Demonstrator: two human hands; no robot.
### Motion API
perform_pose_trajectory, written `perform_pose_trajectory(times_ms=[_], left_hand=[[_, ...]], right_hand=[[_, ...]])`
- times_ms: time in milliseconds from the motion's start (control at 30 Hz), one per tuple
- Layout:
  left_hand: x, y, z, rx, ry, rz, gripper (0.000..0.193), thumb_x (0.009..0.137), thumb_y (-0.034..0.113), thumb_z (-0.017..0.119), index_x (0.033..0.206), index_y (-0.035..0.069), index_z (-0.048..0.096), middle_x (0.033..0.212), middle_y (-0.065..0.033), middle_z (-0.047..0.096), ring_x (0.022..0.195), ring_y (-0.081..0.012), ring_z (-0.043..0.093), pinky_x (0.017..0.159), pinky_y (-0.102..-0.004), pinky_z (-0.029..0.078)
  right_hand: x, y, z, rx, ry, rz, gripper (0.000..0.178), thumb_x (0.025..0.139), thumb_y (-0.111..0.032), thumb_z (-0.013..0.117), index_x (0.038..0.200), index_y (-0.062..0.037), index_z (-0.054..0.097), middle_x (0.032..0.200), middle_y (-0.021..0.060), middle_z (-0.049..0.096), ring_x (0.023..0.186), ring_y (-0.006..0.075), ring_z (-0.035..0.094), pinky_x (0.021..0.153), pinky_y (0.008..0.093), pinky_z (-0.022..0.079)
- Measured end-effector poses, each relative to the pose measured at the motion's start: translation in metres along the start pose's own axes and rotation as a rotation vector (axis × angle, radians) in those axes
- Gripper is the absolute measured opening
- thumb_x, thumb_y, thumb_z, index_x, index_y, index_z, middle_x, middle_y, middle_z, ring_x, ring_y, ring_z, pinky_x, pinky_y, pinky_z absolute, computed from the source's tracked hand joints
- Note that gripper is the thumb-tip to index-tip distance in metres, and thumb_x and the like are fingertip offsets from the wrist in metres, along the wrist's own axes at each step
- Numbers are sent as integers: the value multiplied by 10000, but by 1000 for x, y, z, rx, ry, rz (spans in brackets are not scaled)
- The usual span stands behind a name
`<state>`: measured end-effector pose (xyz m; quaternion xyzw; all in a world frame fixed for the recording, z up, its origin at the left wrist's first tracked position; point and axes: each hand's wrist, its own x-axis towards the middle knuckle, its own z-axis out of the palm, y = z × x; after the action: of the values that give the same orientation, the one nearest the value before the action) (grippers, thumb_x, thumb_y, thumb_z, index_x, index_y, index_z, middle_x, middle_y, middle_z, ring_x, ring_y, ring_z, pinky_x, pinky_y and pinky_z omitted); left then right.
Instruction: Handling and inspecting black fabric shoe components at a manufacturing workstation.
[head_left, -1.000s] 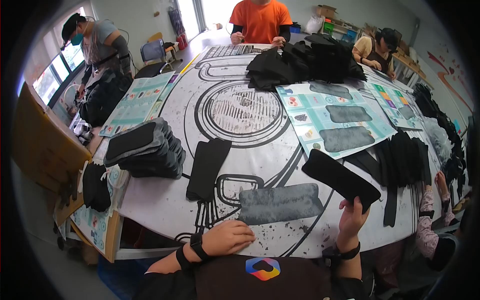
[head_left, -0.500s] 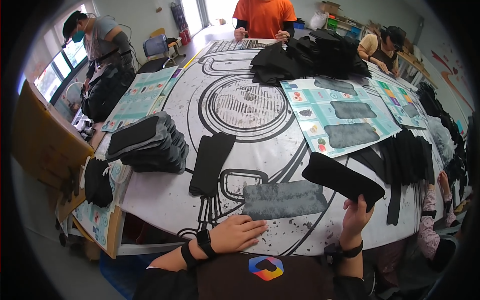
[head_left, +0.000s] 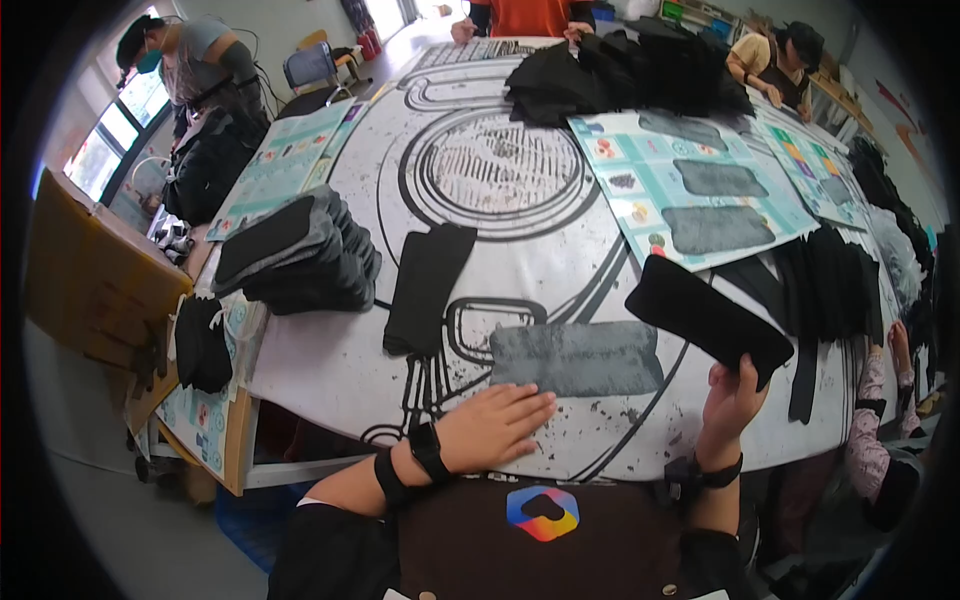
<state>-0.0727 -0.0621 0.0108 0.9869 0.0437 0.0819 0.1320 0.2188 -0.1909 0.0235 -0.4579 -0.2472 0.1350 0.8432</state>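
My right hand (head_left: 733,405) pinches the lower right end of a flat black fabric piece (head_left: 708,318) with rounded corners, held up and tilted above the table. My left hand (head_left: 497,428) lies palm down, fingers stretched, its fingertips at the near edge of a mottled grey rectangular piece (head_left: 576,358). That grey piece lies flat on the table. Left of it rests a folded black fabric item (head_left: 430,288), sock-like in shape. Farther left stands a tall stack of black and grey pieces (head_left: 300,250).
A printed sheet (head_left: 655,205) with several grey pieces lies at the right. Heaped black fabric (head_left: 630,80) sits at the far side of the table (head_left: 330,370), with more black strips (head_left: 825,280) at the right edge. Co-workers stand around; a cardboard box (head_left: 100,280) is at the left.
The view has tipped, so the table appears higher. My left hand has slid slightly forward and right, closer to the grey piece. My right hand still holds the black piece.
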Motion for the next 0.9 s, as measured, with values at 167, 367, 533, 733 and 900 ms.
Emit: perform_pose_trajectory(times_ms=[167,367,533,733,900], left_hand=[[-8,-5,-15,-130,186,-18,465,749,79,641,1201,105,534,1250,-119,468,1010,-275,536,860,-375,451],[-16,-12,-19,38,189,106,447,727,17,587,1165,107,565,1212,-84,466,1042,-235,500,830,-346,460],[-12,-9,-22,150,116,186,380,751,59,553,1124,125,581,1122,-35,542,982,-162,523,825,-317,430],[-17,-5,-25,111,216,110,281,760,79,598,1033,136,624,1027,-17,582,868,-171,569,802,-309,422],[-20,-1,-42,-901,375,-465,328,765,107,707,1053,9,583,1003,-84,572,838,-172,599,750,-293,488]], right_hand=[[1,1,2,3,-26,24,233,851,-96,503,1055,16,514,821,88,574,527,131,488,465,257,389],[-6,4,1,9,-47,66,226,872,-32,534,1097,-28,512,933,64,592,633,112,512,534,253,404],[-14,2,10,-101,-154,-20,226,872,-21,553,1095,-29,517,953,54,594,693,113,520,545,258,408],[-31,-14,14,-106,-234,34,221,863,-3,559,1079,-31,524,963,64,601,726,126,539,554,267,427],[-54,-18,30,2,-380,252,236,853,29,545,1080,-19,504,950,107,613,720,161,580,565,284,476]])
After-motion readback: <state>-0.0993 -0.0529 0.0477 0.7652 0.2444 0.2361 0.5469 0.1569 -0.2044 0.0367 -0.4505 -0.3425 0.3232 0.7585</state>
